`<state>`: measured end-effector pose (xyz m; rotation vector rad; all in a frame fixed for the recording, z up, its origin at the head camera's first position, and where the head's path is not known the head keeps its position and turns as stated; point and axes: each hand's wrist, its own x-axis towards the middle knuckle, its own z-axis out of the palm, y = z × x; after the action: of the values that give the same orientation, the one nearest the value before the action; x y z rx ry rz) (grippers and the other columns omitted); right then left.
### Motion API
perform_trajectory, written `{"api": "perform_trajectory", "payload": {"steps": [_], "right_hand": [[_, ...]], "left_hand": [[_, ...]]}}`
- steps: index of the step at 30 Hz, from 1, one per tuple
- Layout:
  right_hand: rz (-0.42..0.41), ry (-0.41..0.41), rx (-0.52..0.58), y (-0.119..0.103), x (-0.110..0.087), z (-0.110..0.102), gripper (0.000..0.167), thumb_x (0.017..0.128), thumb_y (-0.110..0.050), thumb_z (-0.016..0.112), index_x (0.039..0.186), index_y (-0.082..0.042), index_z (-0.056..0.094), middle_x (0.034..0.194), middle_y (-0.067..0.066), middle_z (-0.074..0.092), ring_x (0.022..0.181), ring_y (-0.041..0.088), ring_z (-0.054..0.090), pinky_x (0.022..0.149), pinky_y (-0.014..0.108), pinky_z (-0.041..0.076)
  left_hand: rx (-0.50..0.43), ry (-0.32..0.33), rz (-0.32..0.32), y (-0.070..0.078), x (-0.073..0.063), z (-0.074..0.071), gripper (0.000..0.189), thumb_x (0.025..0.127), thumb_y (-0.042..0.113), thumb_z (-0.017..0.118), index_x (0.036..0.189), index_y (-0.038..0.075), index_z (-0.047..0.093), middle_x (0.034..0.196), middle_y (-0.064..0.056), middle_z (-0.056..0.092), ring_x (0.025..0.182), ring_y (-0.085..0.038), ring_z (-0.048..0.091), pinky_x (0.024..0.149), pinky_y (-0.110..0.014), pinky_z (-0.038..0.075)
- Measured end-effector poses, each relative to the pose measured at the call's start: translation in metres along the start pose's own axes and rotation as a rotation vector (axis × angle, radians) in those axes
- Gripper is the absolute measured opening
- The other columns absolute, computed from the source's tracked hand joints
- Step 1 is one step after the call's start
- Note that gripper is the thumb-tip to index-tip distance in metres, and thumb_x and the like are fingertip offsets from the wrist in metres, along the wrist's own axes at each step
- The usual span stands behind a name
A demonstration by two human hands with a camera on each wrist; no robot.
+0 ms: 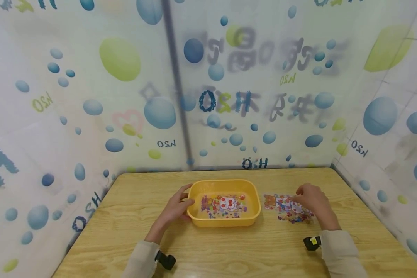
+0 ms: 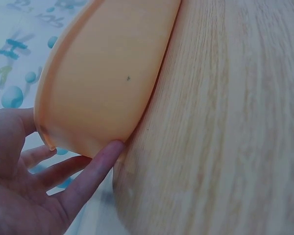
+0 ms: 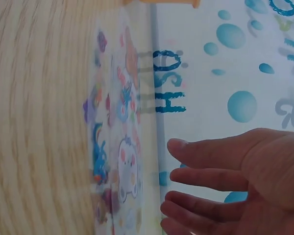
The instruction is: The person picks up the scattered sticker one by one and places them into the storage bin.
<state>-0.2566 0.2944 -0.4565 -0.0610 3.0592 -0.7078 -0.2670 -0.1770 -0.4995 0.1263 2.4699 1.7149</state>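
Observation:
A yellow plastic basin (image 1: 224, 222) sits on the table, with sticker sheets (image 1: 228, 204) of cartoon figures inside, a white rabbit face on top. My left hand (image 1: 175, 208) grips the left end of the basin, thumb at the rim and fingers against the outer wall, as the left wrist view shows. Right of the basin lie more clear sticker sheets (image 1: 285, 202) with a bear, rabbits and small colourful shapes. Just above their right part hovers my right hand (image 1: 312, 200), its fingers loosely bent and holding nothing; the right wrist view shows a gap between fingertips and sheets.
The wood-grain table (image 1: 201, 251) ends at a curtain (image 1: 264, 116) printed with blue and green drops, which surrounds it at the back and both sides. A black wrist camera (image 1: 165, 260) is strapped at the left sleeve, another camera (image 1: 312, 243) at the right.

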Motion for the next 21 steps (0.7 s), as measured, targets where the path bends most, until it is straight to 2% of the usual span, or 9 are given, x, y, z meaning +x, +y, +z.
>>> {"api": "perform_trajectory", "payload": {"steps": [4,6,8,9,11,13,14,21], "right_hand": [[0.07,-0.011,-0.027,0.007,0.0,-0.001,0.048,0.091,-0.024,0.074,0.118,0.014,0.066,0.122,0.036,0.065,0.095,0.043,0.068,0.079,0.058,0.059],[0.106,-0.015,-0.023,0.009,0.0,0.0,0.043,0.091,-0.025,0.075,0.11,0.012,0.068,0.11,0.032,0.068,0.085,0.036,0.065,0.07,0.05,0.058],[0.129,-0.023,-0.003,0.012,-0.001,0.002,0.034,0.09,-0.026,0.076,0.09,0.007,0.067,0.083,0.021,0.063,0.069,0.026,0.055,0.057,0.037,0.048],[0.134,-0.024,0.007,0.013,-0.001,0.004,0.033,0.09,-0.026,0.077,0.079,0.002,0.063,0.072,0.013,0.056,0.063,0.022,0.047,0.053,0.033,0.041],[0.142,-0.025,0.03,0.015,-0.002,0.007,0.041,0.09,-0.026,0.077,0.064,-0.01,0.049,0.062,0.0,0.037,0.058,0.015,0.032,0.052,0.027,0.026],[0.144,-0.025,0.043,0.018,-0.002,0.01,0.05,0.09,-0.025,0.077,0.061,-0.018,0.036,0.06,-0.005,0.024,0.056,0.012,0.023,0.051,0.025,0.02],[0.142,-0.021,0.044,0.019,-0.002,0.011,0.053,0.09,-0.025,0.077,0.06,-0.02,0.033,0.059,-0.006,0.022,0.055,0.011,0.022,0.051,0.024,0.019],[0.148,-0.028,0.038,0.022,-0.001,0.012,0.055,0.086,-0.029,0.081,0.056,-0.02,0.036,0.054,-0.007,0.027,0.051,0.01,0.025,0.048,0.023,0.022]], "left_hand": [[-0.002,-0.006,0.004,0.001,0.0,-0.001,0.061,0.103,0.015,0.061,0.159,0.023,0.04,0.148,-0.028,0.053,0.103,-0.033,0.071,0.06,-0.045,0.066],[-0.005,-0.006,0.003,0.001,-0.001,-0.001,0.06,0.103,0.015,0.061,0.159,0.023,0.04,0.148,-0.028,0.053,0.102,-0.032,0.071,0.06,-0.045,0.065],[-0.008,-0.005,-0.003,0.001,-0.001,-0.001,0.061,0.103,0.016,0.061,0.159,0.024,0.04,0.149,-0.027,0.053,0.102,-0.032,0.071,0.06,-0.045,0.065],[-0.007,-0.003,-0.003,0.001,0.0,-0.001,0.061,0.103,0.016,0.061,0.159,0.024,0.04,0.149,-0.027,0.053,0.102,-0.032,0.071,0.059,-0.045,0.065],[-0.006,-0.001,0.0,0.0,0.0,-0.001,0.061,0.103,0.016,0.061,0.159,0.024,0.04,0.149,-0.027,0.053,0.103,-0.031,0.071,0.059,-0.045,0.065],[-0.006,-0.001,0.002,0.0,0.0,-0.001,0.061,0.103,0.016,0.061,0.159,0.024,0.04,0.149,-0.027,0.053,0.103,-0.031,0.071,0.059,-0.045,0.065],[-0.007,-0.002,0.004,0.0,0.0,-0.001,0.061,0.103,0.016,0.061,0.159,0.024,0.04,0.149,-0.028,0.053,0.103,-0.031,0.071,0.059,-0.045,0.065],[-0.006,0.005,0.006,0.0,0.001,0.001,0.061,0.102,0.014,0.061,0.159,0.023,0.04,0.148,-0.028,0.053,0.099,-0.029,0.071,0.058,-0.044,0.065]]}}
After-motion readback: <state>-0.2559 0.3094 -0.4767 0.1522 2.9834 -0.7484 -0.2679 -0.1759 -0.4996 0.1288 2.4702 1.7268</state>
